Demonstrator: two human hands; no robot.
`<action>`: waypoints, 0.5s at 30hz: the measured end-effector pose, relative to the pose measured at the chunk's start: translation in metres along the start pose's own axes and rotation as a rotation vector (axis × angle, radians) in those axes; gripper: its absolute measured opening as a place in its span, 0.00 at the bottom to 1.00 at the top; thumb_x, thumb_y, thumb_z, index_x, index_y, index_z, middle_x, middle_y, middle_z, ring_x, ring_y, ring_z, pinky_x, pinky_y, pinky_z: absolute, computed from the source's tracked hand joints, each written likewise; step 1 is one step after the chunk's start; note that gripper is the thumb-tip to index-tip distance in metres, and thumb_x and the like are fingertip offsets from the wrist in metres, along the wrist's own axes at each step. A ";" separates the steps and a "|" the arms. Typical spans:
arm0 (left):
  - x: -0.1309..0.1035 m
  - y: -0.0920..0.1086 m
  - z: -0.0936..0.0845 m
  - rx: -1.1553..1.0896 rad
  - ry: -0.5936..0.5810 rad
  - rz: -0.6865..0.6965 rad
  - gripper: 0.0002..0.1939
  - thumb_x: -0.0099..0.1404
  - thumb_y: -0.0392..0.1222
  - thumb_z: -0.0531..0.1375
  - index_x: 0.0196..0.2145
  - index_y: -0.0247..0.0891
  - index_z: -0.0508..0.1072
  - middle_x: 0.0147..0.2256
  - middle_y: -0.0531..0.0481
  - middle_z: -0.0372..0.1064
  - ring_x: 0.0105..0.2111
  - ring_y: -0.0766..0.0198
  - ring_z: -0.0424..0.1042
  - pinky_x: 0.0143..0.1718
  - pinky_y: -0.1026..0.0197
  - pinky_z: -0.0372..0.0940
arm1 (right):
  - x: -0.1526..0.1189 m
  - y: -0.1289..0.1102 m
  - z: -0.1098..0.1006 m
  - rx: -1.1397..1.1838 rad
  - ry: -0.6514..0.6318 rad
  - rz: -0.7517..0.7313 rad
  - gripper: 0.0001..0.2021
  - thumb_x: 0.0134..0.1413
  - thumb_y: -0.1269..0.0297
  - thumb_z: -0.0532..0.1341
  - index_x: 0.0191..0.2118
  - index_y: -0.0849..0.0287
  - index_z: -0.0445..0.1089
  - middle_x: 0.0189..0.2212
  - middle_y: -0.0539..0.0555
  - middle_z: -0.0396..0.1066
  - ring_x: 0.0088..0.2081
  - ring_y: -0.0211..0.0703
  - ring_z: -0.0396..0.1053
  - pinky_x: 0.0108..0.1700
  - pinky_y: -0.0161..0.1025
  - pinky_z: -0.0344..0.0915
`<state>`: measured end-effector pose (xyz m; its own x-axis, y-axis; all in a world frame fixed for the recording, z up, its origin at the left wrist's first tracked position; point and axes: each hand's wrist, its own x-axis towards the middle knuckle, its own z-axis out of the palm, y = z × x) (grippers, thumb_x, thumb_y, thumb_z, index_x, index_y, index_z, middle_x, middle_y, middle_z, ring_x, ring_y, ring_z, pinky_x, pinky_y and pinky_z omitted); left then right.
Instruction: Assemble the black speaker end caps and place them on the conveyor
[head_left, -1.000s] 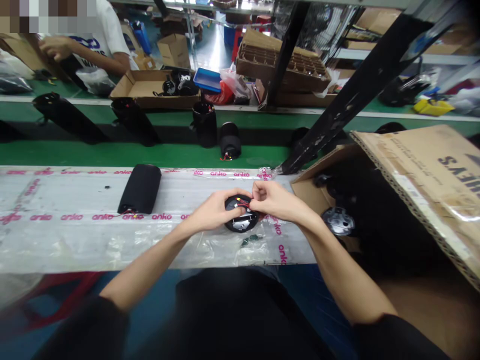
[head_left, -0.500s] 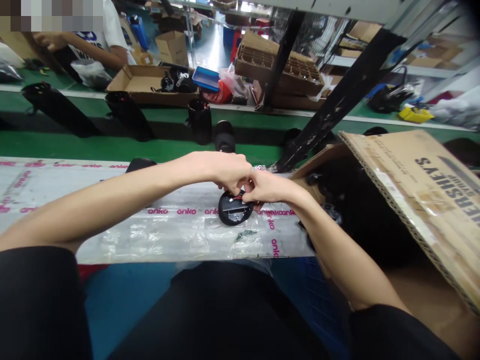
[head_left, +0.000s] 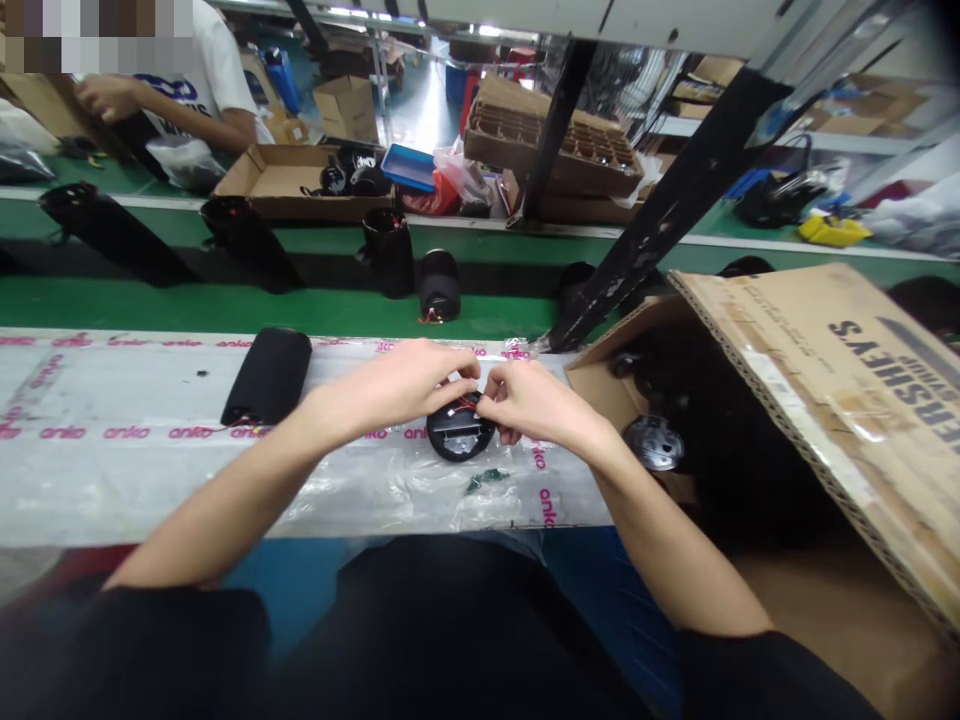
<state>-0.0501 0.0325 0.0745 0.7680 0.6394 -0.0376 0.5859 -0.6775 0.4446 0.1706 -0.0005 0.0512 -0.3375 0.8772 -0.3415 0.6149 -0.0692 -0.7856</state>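
A round black plastic part (head_left: 459,443) lies on the wrapped bench, its open inner side facing up. Thin red wires (head_left: 466,403) cross its far edge. My left hand (head_left: 420,380) reaches over the part from the left, fingers bent and thumb close to the wires; what is between its fingertips, if anything, is too small to make out. At the far right edge, my right hand (head_left: 519,398) grips the part with thumb on top and fingers curled beside the rim. Left of my hands lies a black fabric-covered cylinder (head_left: 268,376), wires at its near end.
A large open cardboard box (head_left: 847,350) with a round part (head_left: 654,443) inside stands at the right. Beyond the bench, several black cylinders (head_left: 388,255) stand on a green surface (head_left: 337,315). A black post (head_left: 660,220) slants across. A co-worker (head_left: 217,80) is at far left.
My left hand has drawn back left from my right hand, opening a small gap between them. My left forearm has lowered, uncovering the black cylinder on the bench. The view has shifted slightly.
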 end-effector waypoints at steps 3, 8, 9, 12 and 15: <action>-0.023 -0.004 0.021 -0.102 0.150 0.030 0.19 0.75 0.57 0.62 0.52 0.41 0.77 0.49 0.43 0.75 0.46 0.51 0.77 0.48 0.53 0.69 | -0.007 0.020 -0.017 0.123 0.062 -0.039 0.12 0.66 0.56 0.62 0.33 0.57 0.74 0.24 0.54 0.79 0.26 0.46 0.80 0.31 0.40 0.76; -0.023 -0.012 0.044 -0.093 0.249 0.080 0.20 0.73 0.57 0.64 0.55 0.44 0.77 0.50 0.42 0.69 0.49 0.49 0.72 0.54 0.47 0.70 | 0.003 0.087 -0.029 -0.260 0.358 -0.089 0.30 0.56 0.62 0.69 0.65 0.58 0.71 0.66 0.68 0.71 0.66 0.66 0.71 0.66 0.60 0.70; -0.019 -0.013 0.043 -0.067 0.251 0.111 0.16 0.75 0.55 0.63 0.52 0.43 0.78 0.50 0.42 0.69 0.50 0.49 0.71 0.54 0.47 0.69 | 0.007 0.100 -0.024 -0.354 0.309 -0.094 0.39 0.52 0.64 0.71 0.71 0.57 0.66 0.73 0.69 0.61 0.74 0.70 0.61 0.72 0.63 0.63; -0.009 -0.011 0.034 -0.013 0.217 0.192 0.10 0.77 0.48 0.61 0.41 0.40 0.77 0.47 0.42 0.72 0.48 0.50 0.71 0.54 0.48 0.65 | 0.018 0.123 -0.003 -0.495 0.177 -0.085 0.49 0.50 0.67 0.70 0.78 0.52 0.55 0.79 0.66 0.48 0.79 0.71 0.48 0.75 0.65 0.55; -0.004 -0.007 0.023 -0.029 0.130 0.201 0.10 0.78 0.47 0.61 0.39 0.40 0.76 0.41 0.46 0.75 0.46 0.52 0.72 0.56 0.48 0.61 | 0.023 0.130 0.012 -0.539 0.219 -0.084 0.39 0.55 0.70 0.64 0.74 0.57 0.63 0.73 0.68 0.60 0.73 0.68 0.57 0.73 0.63 0.58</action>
<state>-0.0512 0.0259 0.0509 0.8273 0.5357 0.1690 0.4156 -0.7862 0.4573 0.2337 0.0052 -0.0648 -0.2811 0.9509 -0.1298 0.8875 0.2061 -0.4121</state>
